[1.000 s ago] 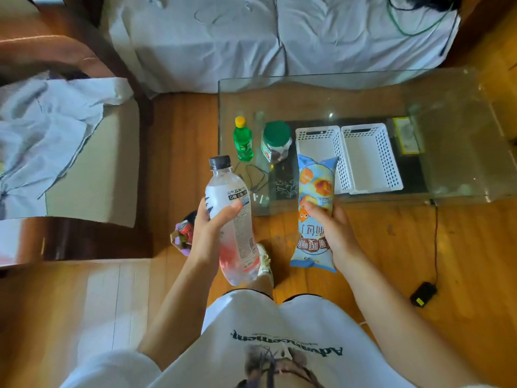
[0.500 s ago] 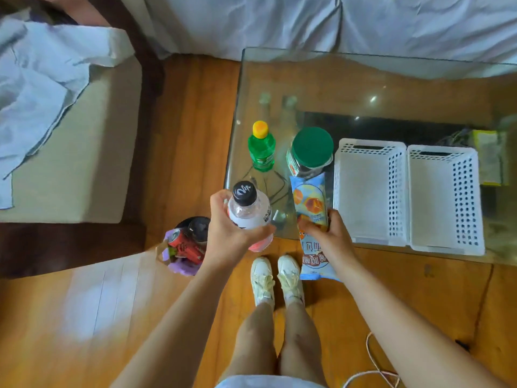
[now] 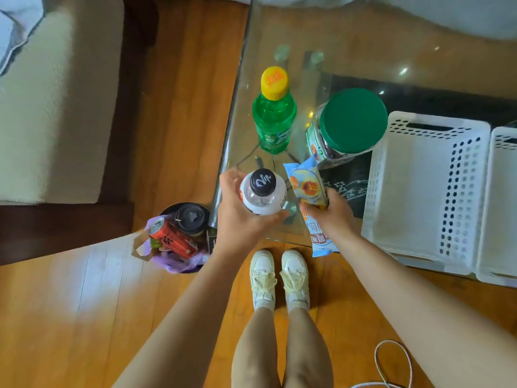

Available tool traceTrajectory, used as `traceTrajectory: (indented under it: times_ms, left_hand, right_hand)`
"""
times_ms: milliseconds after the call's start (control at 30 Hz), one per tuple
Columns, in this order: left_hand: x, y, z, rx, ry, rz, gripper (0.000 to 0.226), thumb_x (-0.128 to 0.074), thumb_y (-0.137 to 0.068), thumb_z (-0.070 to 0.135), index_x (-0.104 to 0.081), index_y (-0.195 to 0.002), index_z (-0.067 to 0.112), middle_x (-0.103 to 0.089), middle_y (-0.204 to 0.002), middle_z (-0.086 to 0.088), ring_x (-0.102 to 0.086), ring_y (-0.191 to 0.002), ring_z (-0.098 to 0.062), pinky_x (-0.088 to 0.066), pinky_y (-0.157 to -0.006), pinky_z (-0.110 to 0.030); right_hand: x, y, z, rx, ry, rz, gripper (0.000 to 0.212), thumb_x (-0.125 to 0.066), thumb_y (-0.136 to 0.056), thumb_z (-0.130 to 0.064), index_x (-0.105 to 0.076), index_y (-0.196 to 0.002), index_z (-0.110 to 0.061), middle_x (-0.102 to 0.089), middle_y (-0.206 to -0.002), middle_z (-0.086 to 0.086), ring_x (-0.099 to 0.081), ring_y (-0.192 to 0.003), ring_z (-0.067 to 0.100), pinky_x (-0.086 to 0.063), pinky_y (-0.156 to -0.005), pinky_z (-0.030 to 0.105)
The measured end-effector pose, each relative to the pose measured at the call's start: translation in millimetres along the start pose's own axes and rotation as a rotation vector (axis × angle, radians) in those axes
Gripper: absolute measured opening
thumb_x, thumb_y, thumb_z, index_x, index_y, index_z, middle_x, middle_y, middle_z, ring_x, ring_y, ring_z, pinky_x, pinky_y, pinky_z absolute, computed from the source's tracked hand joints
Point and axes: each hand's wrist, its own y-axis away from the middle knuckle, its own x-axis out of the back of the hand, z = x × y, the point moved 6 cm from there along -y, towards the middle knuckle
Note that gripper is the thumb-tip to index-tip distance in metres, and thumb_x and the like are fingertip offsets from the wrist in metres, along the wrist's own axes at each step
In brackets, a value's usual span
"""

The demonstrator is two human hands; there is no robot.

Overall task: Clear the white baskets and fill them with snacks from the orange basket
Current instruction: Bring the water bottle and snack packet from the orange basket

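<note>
My left hand [image 3: 237, 217] grips a clear drink bottle [image 3: 263, 191] with a black cap, upright over the near left corner of the glass table [image 3: 349, 37]. Just right of it, my right hand [image 3: 330, 217] holds a light blue snack packet [image 3: 307, 186] that points away from me over the table's front edge. Two white perforated baskets stand side by side on the table: one [image 3: 425, 191] right of my right hand, the other [image 3: 500, 208] cut off by the frame's right edge. Both look empty inside.
A green bottle [image 3: 274, 119] with a yellow cap and a green-lidded jar [image 3: 347, 127] stand on the table behind my hands. On the floor at the left sits a small bin [image 3: 179, 236] with a red can and a dark cup. A sofa is at the left.
My view has tipped down and come closer to the table. Both hands have moved forward with the bottle and the packet, now over the table's near left corner.
</note>
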Motion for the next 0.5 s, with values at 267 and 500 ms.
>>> traceTrajectory:
  times_ms: [267,500]
  left_hand:
    - [-4.3,-6.8,-14.1,-0.067,0.002,0.044,0.074,-0.086,-0.049,0.025,-0.033,-0.097,0.042,-0.056,-0.093,0.018,-0.061,-0.086,-0.011,-0.050,-0.072,-0.030]
    - [-5.5,-4.5,-15.8,-0.058,0.027,0.017,0.072,-0.084,-0.050,0.024,-0.032,-0.098,0.035,-0.056,-0.094,0.036,-0.058,-0.086,0.004,-0.048,-0.074,-0.022]
  right_hand:
    - [-12.6,-21.4,3.2,-0.007,0.109,-0.052,0.039,-0.066,-0.077,-0.042,-0.059,-0.103,-0.013,-0.056,-0.109,0.013,-0.058,-0.095,0.027,-0.049,-0.081,0.037]
    - [-12.6,-24.3,3.5,-0.007,0.127,-0.071,0.040,-0.066,-0.077,-0.041,-0.059,-0.103,-0.011,-0.056,-0.109,0.016,-0.059,-0.093,0.027,-0.051,-0.081,0.039]
